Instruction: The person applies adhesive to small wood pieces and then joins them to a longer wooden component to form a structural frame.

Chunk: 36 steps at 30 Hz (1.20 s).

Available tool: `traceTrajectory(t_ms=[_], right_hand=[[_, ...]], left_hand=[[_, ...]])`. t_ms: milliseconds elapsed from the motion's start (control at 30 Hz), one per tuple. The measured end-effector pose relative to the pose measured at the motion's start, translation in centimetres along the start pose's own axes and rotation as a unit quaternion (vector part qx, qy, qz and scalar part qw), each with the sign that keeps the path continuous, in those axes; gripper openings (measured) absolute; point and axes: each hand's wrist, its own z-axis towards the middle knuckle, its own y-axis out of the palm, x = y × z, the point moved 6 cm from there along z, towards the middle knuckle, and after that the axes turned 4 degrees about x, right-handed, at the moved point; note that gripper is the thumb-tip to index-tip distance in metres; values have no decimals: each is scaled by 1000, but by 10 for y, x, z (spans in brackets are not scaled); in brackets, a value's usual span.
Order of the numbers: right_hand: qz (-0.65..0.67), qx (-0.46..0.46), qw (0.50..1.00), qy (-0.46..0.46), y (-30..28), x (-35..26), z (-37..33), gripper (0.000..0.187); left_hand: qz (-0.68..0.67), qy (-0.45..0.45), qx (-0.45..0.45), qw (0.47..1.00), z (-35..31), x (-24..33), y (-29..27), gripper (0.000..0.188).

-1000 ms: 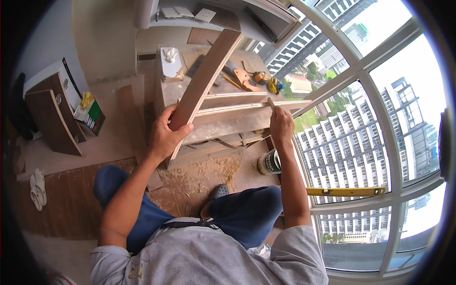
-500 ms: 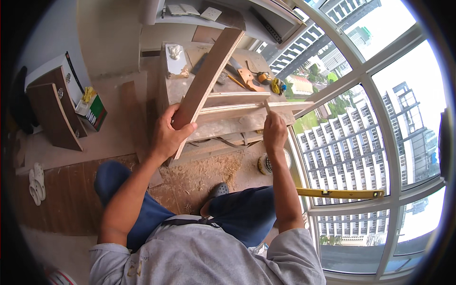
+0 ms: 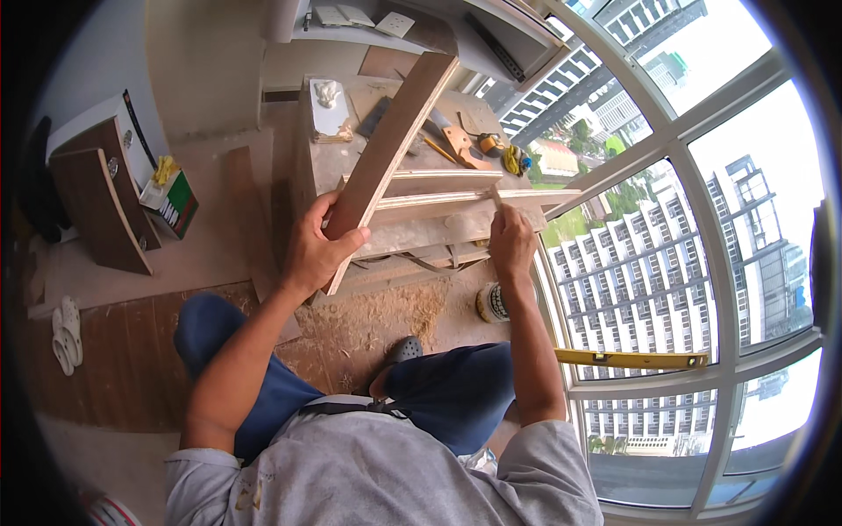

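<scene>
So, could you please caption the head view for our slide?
Left hand holds a board, right hand a small stick, beside windows.

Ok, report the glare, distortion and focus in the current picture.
Head view: the sky glares near white; head view: the window frame bows toward the rim, with black corners; head view: the wooden board looks reasonably sharp.

Right hand (image 3: 513, 238): shifted left and slightly nearer than one second ago. Thin flat stick (image 3: 496, 198): carried left along the plywood board (image 3: 447, 200), greater length exposed above the fist. Round tub (image 3: 491, 304): right part now covered by the right forearm (image 3: 533, 342).
</scene>
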Motion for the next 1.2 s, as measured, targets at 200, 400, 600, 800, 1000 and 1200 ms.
traceTrajectory(t_ms=[200, 400, 600, 800, 1000, 1200], right_hand=[[16, -2, 1000, 24, -29, -27, 25, 12], [-36, 28, 984, -172, -27, -7, 29, 15], [-98, -28, 957, -271, -5, -17, 16, 27], [-115, -70, 954, -268, 12, 7, 32, 24], [-107, 34, 989, -96, 2, 57, 51, 8], [-43, 23, 999, -24, -3, 42, 38, 12]], left_hand=[[1, -10, 4, 1000, -3, -4, -9, 62], [-12, -9, 9, 1000, -1, 1, -1, 59], [-2, -15, 6, 1000, -2, 1, -4, 60], [25, -3, 6, 1000, -3, -2, -3, 68], [28, 3, 10, 1000, -3, -4, -2, 65], [14, -9, 13, 1000, -3, -1, -2, 62]])
